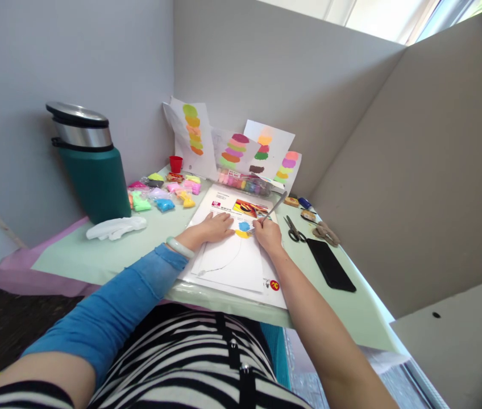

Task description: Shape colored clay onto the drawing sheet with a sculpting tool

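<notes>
R hand (267,233) is clenched round a thin metal tool (271,210), tip down on the paper (236,261) right by a blue clay blob (244,226) w/ a yellow blob (241,233) touching it just below. Tool handle slants up and away to the right. L hand (214,226) lies flat, fingers spread, palm down on the paper just left of the blobs, grasping nothing. Pale bangle (179,247) on L wrist, blue sleeve (113,312) behind it.

Paper sits on a bigger printed sheet (247,207) at the near edge of the table (96,255); a faint pencil curve runs across it, prob. an outline, too faint to tell.

Other stuff: scissors (294,230) just right of R hand, black phone (330,264) further right, near the edge. Clay packets (164,193) in many colours back left, red cup (175,163) behind them. Green flask (90,162) w/ steel lid at far left, white object (115,227) lying in front of it. Sample sheets (232,147) w/ stacked colour dabs lean on the back wall, a clear box of clay sticks (243,183) below them.
</notes>
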A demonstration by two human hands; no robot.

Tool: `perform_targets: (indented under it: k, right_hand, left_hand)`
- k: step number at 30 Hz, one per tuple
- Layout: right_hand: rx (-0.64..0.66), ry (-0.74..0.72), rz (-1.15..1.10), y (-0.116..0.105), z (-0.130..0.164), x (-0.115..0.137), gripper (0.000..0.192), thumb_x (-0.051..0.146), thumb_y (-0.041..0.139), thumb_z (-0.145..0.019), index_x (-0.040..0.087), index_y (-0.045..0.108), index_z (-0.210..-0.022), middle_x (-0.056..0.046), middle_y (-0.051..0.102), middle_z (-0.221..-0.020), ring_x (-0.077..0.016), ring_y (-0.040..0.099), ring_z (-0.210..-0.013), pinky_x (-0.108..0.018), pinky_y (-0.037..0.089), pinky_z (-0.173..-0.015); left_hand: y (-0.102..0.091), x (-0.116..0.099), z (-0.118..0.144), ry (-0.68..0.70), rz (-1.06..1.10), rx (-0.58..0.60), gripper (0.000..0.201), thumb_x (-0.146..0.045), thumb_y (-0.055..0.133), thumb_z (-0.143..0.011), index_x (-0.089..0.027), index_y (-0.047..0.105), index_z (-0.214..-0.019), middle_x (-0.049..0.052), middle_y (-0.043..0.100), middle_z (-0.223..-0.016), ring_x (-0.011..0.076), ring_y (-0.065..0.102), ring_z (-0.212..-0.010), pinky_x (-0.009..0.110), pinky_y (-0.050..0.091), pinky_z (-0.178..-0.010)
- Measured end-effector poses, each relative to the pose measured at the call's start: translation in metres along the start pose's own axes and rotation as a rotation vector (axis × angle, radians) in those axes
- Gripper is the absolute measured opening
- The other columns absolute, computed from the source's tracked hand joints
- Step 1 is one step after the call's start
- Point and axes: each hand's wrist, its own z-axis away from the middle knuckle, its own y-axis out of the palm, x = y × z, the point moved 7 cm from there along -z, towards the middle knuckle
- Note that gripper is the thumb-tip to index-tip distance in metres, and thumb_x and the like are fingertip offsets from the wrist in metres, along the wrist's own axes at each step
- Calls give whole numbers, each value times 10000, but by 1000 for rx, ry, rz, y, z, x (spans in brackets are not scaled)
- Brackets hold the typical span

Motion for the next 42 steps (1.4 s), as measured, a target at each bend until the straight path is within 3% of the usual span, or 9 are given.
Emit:
perform_targets:
  k: [9,19,25,35,42]
  right_hand:
    - [-22,29,-131,-2,-2,-5,312,385,417,-833,185,656,-846,-46,675,-819,-164,599,-803,-226,393,-709]
    - [14,-106,-301,7,-1,4,290,388,422,-831,184,624,-870,-25,671,-789,-150,598,-757,-220,405,-699]
    - [52,-162,-243,8,1,12,263,356,417,-841,194,622,-869,-22,669,-811,-148,599,-787,-219,399,-721]
    - [59,-79,-61,7,-1,9,289,327,398,-842,176,645,-853,-64,674,-851,-173,606,-816,-228,397,-717]
    - [22,-100,-122,5,-1,6,273,327,395,-839,189,631,-844,-38,674,-825,-159,603,-802,-219,397,-716]
  left_hand:
    - [4,3,-3,13,3,-20,471,-415,284,-909,-176,358,-1309,146,287,-1440,253,215,-1334,500,170,-1048]
    - [1,1,-1,3,5,3,456,-405,292,-910,-177,358,-1299,143,291,-1437,248,229,-1326,508,178,-1044]
    - [3,2,-3,14,1,-10,461,-413,284,-910,-173,362,-1296,146,300,-1432,247,231,-1325,505,179,-1045]
    - [3,2,-3,27,-4,-33,463,-410,278,-907,-172,372,-1293,148,317,-1422,252,250,-1314,507,198,-1033]
    - [3,2,-4,27,2,-29,465,-413,278,-907,-164,376,-1288,151,310,-1425,258,248,-1315,510,203,-1031]
